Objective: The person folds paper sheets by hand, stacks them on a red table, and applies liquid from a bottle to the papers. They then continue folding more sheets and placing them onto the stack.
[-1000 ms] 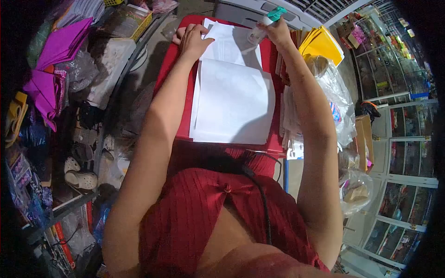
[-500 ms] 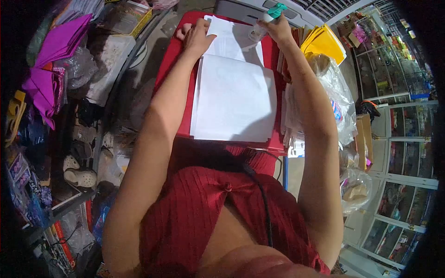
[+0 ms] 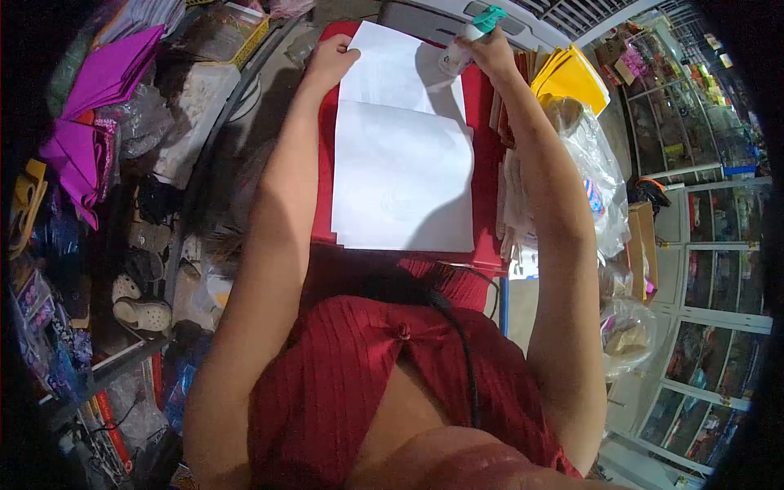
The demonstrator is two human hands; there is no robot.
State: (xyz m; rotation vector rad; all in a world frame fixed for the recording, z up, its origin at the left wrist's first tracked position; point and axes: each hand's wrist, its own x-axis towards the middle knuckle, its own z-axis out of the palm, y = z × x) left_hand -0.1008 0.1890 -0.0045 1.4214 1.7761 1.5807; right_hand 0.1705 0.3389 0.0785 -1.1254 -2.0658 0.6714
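Note:
On the red table (image 3: 325, 196), two white sheets lie one above the other, partly overlapping. At the left edge of the upper sheet (image 3: 384, 69), my left hand (image 3: 331, 64) is closed, its thumb over the paper and its other fingers partly hidden. My right hand (image 3: 490, 53) is wrapped around a small pale bottle (image 3: 454, 59) with a green top (image 3: 488, 18), tilted over the upper sheet's right side. The lower sheet (image 3: 400, 180) lies nearer my body, with other paper edges showing beneath it. A shadow falls across both.
Yellow envelopes (image 3: 572, 79) and a clear plastic bag (image 3: 584, 155) sit right of the table. Shelving with purple folders (image 3: 114, 69) and a pale clog (image 3: 140, 314) stands at left. Glass-fronted cabinets (image 3: 719, 278) line the right side.
My left hand has moved slightly left and closed at the sheet's edge. The upper sheet has shifted left and lies flatter, and the lower sheet has shifted left. My right hand still holds the bottle.

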